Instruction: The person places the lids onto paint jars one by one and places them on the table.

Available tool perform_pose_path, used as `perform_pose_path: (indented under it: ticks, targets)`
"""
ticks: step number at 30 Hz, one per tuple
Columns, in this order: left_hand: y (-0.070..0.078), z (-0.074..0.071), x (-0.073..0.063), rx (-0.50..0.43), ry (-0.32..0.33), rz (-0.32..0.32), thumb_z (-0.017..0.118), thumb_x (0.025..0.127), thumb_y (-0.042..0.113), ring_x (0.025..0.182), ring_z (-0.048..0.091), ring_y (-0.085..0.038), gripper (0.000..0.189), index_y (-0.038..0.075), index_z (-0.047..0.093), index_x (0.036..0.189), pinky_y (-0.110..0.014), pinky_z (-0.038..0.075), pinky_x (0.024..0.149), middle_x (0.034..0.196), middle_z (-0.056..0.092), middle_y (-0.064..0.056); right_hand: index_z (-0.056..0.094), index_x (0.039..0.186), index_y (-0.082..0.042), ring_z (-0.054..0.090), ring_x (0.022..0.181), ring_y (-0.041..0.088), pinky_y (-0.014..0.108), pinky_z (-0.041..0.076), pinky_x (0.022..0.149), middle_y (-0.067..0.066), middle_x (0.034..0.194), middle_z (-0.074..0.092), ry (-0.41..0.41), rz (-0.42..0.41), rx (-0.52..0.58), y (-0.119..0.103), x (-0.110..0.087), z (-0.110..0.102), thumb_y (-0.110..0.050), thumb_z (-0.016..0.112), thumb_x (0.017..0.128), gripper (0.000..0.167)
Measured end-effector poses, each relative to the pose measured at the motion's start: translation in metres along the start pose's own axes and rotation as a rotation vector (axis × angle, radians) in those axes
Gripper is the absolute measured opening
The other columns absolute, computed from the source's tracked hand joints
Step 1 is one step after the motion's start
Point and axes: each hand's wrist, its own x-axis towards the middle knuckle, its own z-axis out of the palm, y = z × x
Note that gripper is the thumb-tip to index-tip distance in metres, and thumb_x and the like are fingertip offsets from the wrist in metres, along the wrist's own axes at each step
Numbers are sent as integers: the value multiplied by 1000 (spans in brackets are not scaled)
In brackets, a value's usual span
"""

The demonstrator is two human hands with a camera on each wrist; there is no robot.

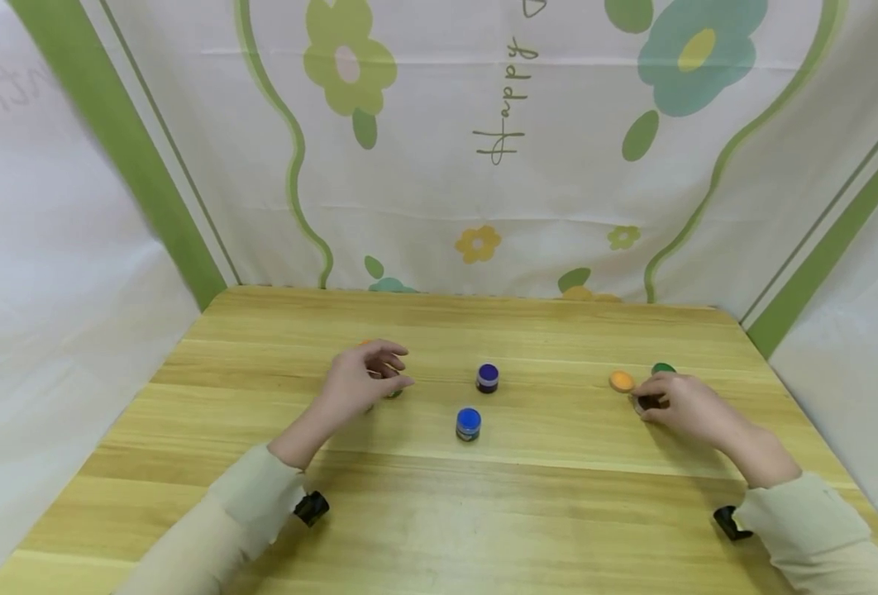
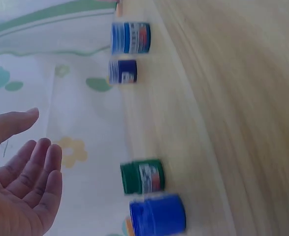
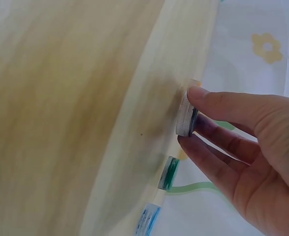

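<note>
Nearest us on the pale wood-grain worktop (image 1: 439, 512) stands a short, round, bright-blue jar (image 1: 468, 424), well apart from either grip. Slightly farther out, our right hand (image 1: 688, 405) pinches a flat, round disc with a ribbed pale rim (image 3: 184, 118), probably a jar lid, between thumb and fingertips; we cannot tell whether it touches the worktop. We do best to hold it by that rim, level and with light, even pressure, because its dark face may carry wet paint. Our left hand (image 1: 353, 376) hangs with thumb and loosely bent fingers apart, holding nothing, beside a squat green jar (image 2: 143, 177) and a deep-blue jar (image 2: 161, 215); we should mind its knuckles there. Beyond, near the middle, is a small dark-violet jar (image 1: 487, 378). Just past the pinched disc lie an orange disc (image 1: 621, 381) and, farthest, a green disc (image 1: 662, 368). With both so close, we should move ours straight up or down, never sideways.
</note>
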Motion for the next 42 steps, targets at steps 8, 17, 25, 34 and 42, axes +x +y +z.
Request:
perform_pose_path:
  ticks: [8, 17, 25, 34, 42]
  targets:
    - [-18, -35, -4, 44, 71, -17, 80, 91, 12, 94, 69, -25, 36, 4, 69, 125, -34, 57, 78, 105, 74, -9, 73, 118, 7, 65, 97, 38, 53, 56, 79, 18, 110, 68, 6, -2, 7, -4, 0, -2, -5, 80, 87, 34]
    - [-49, -64, 0, 6, 86, -105, 79, 93, 20, 109, 66, -32, 46, 3, 64, 134, -39, 56, 86, 125, 67, -20, 74, 119, 3, 65, 100, 37, 51, 56, 80, 15, 112, 69, 15, -26, -5, -15, 1, -4, -6, 82, 86, 35]
    - [-69, -71, 5, 45, 51, -183, 77, 94, 19, 120, 60, -38, 57, 2, 56, 144, -51, 52, 94, 141, 56, -22, 74, 117, 5, 67, 93, 32, 44, 56, 73, 17, 111, 68, 13, -84, -55, -26, 4, -8, -5, 83, 84, 35]
    - [-87, -72, 16, 79, -72, -248, 80, 92, 18, 129, 53, -45, 67, -2, 49, 148, -57, 47, 102, 145, 52, -26, 75, 115, 3, 67, 95, 32, 41, 57, 75, 16, 112, 68, 3, -152, -58, -42, 8, -8, -3, 82, 85, 32]
    - [-96, -66, 24, 105, -96, -259, 82, 89, 13, 124, 56, -43, 59, -4, 57, 140, -54, 46, 103, 138, 58, -25, 75, 115, 3, 67, 93, 31, 37, 58, 74, 15, 111, 67, 1, -189, -64, -52, 9, -7, -3, 82, 85, 31]
